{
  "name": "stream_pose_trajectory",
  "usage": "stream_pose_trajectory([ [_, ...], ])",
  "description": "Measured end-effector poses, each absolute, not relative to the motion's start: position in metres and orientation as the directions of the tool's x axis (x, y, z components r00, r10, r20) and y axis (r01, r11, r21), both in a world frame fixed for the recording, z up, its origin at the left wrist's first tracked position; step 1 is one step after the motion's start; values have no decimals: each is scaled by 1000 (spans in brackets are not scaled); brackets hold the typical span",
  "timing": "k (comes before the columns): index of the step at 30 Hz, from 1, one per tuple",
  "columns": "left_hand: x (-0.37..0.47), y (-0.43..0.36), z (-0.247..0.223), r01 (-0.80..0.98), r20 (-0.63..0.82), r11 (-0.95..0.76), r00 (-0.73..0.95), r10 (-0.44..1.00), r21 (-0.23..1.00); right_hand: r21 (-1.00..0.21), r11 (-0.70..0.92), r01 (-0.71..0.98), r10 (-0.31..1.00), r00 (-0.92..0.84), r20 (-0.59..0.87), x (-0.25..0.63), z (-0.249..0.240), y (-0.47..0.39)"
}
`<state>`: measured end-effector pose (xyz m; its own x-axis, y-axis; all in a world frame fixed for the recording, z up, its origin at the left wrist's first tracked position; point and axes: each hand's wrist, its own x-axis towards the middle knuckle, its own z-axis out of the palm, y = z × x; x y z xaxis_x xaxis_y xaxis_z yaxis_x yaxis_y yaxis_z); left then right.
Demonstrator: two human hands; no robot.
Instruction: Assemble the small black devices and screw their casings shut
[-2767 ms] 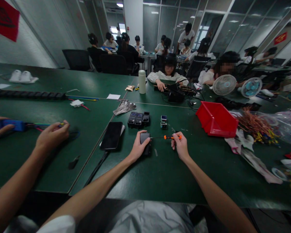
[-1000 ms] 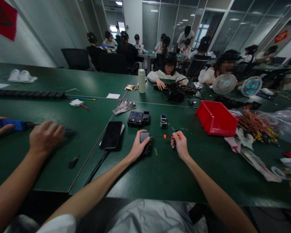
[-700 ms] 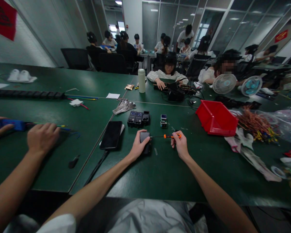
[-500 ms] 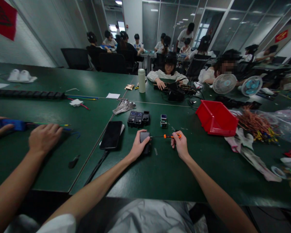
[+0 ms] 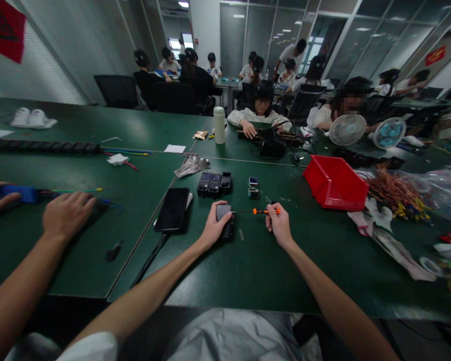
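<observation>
My left hand [image 5: 212, 226] is closed around a small dark plastic housing [image 5: 228, 229] with a grey face, holding it on the green table. In my right hand [image 5: 278, 224] is a screwdriver [image 5: 261, 211] with an orange and black handle. Its thin shaft points left and its tip meets the housing's right edge near my left thumb; the exact contact is too small to make out. Beyond my left hand stand several black modules [image 5: 214, 184] side by side. A small circuit board part with a display [image 5: 253, 187] lies to their right.
Left of my hands lies a black phone [image 5: 172, 209] with a cable. A red bin [image 5: 336, 183], copper wires [image 5: 394, 193] and gloves [image 5: 389, 240] are at the right. A bottle [image 5: 219, 125] stands farther back. A co-worker's hands [image 5: 65, 213] work with a blue tool [image 5: 20, 193] at left.
My hands, the housing and the screwdriver stay almost in place. The co-worker's right hand at the left has shifted very slightly.
</observation>
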<state>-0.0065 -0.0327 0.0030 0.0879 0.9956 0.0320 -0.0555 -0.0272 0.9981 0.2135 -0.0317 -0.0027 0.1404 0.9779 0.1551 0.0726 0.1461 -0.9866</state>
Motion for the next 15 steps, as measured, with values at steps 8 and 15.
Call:
stream_pose_trajectory([
  [8,-6,-33,2,-61,15,-9,96,995,998,-989,140,47,980,137,146,214,-3,-32],
  [15,-6,-34,5,-47,24,-20,92,995,999,-987,151,-49,981,129,144,213,-6,-29],
])
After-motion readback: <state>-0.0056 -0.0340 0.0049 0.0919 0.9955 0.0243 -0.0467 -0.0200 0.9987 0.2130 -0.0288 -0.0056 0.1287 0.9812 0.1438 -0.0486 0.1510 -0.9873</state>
